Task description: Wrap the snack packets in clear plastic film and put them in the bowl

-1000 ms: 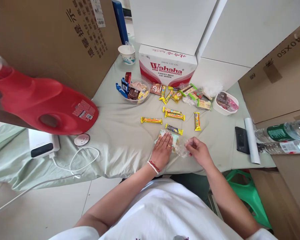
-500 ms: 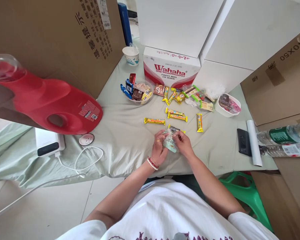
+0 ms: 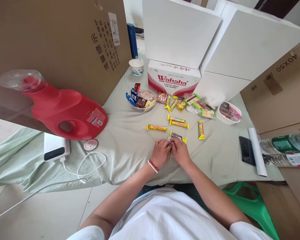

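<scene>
Where the two hands meet near the front edge of the table, the left hand and the right hand press together knuckle to knuckle. Their fingers are curled in and pinch a small packet between the fingertips. Only a pale, crinkled sliver of it shows in the gap, so its print and shape cannot be told. It sits just above the cloth, midway along the front edge.

A soft, creased pale green cloth covers the table. A yellow foil bar lies just beyond the fingertips. Farther in are a glossy orange bar, a pair of long yellow bars side by side, and one bar lying front to back. Toward the back edge, a clear round bowl holds mixed wrapped snacks. A white bowl sits off to the right, with loose wrappers between the two bowls.

A smooth red plastic jug with a clear cap lies on its side at the left edge. A white power bank lies beside it. A Wahaha carton stands at the back edge.
</scene>
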Demonstrator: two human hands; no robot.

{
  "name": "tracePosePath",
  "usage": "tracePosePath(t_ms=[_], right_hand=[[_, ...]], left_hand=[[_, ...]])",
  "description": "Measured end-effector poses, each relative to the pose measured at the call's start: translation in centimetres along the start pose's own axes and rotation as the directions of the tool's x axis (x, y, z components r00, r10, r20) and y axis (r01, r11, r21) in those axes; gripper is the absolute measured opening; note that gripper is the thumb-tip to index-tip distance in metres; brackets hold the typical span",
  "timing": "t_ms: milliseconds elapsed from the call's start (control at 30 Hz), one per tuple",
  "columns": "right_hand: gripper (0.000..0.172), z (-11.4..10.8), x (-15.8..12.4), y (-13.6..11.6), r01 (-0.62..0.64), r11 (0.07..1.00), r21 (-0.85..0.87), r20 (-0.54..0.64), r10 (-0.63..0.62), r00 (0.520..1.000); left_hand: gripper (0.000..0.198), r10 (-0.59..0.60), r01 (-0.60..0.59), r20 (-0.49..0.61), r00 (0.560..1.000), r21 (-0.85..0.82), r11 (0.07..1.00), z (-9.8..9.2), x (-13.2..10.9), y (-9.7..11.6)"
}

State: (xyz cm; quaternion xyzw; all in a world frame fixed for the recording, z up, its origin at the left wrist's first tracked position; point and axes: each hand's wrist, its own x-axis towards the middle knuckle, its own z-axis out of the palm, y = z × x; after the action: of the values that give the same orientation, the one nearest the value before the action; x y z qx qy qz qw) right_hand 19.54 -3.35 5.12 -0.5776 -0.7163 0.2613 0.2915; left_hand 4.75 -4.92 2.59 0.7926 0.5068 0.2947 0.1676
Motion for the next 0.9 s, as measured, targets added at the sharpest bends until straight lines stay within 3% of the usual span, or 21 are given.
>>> tracePosePath(t_ms=[100,200,267,400,500,567,600,667,733,833,900], right_hand=[[0.042,-0.1,-1.8,-0.4,0.186,0.969,-0.165,0.11,-0.17,0.979],[0.058,-0.1,-3.4,-0.8,0.271,0.915,-0.299,0.216,-0.211,0.953],[0.062,0.2,-3.7,-0.8,0.291,0.88,-0.375,0.255,-0.204,0.945],[0.051,-0.5,-1.9,-0.7,0.253,0.879,-0.403,0.217,-0.177,0.96],[0.042,-2.8,-0.3,-0.6,0.142,0.967,-0.21,0.096,-0.124,0.988],[0.039,-4.1,0.2,-0.5,-0.001,0.997,0.075,0.036,-0.002,0.999],[0.042,-4.4,0.2,-0.4,-0.086,0.965,0.249,0.052,0.076,0.996],[0.055,-4.3,-0.2,-0.5,-0.259,0.797,0.546,0.165,0.201,0.966],[0.065,-3.5,-1.1,-0.6,-0.374,0.61,0.699,0.26,0.271,0.927],[0.064,-2.6,-2.9,-0.9,-0.401,0.496,0.77,0.255,0.336,0.907],[0.066,-2.5,-4.2,-1.0,-0.382,0.51,0.771,0.249,0.311,0.917]], left_hand=[[0.03,-0.065,0.055,-0.014,0.998,-0.353,0.934,-0.5,-0.3,-1.2],[0.043,-0.211,0.119,-0.041,0.977,-0.716,0.688,-1.4,-0.7,-2.2],[0.045,-0.299,0.096,-0.096,0.949,-0.818,0.567,-2.0,-0.9,-2.7],[0.032,-0.398,0.113,-0.16,0.903,-0.806,0.581,-3.2,-1.6,-3.2],[0.028,-0.484,0.228,-0.078,0.872,-0.808,0.542,-3.5,-2.3,-2.5],[0.04,-0.524,0.293,0.043,0.851,-0.866,0.405,-3.5,-2.3,-1.4],[0.048,-0.52,0.321,0.13,0.844,-0.9,0.295,-3.3,-2.1,-0.7],[0.058,-0.464,0.362,0.298,0.834,-0.931,0.052,-2.9,-1.5,0.9],[0.058,-0.412,0.385,0.405,0.816,-0.913,-0.135,-2.4,-0.6,2.3],[0.054,-0.432,0.388,0.459,0.776,-0.888,-0.247,-1.4,0.2,3.9],[0.055,-0.445,0.396,0.454,0.772,-0.891,-0.221,-0.5,0.3,4.6]])
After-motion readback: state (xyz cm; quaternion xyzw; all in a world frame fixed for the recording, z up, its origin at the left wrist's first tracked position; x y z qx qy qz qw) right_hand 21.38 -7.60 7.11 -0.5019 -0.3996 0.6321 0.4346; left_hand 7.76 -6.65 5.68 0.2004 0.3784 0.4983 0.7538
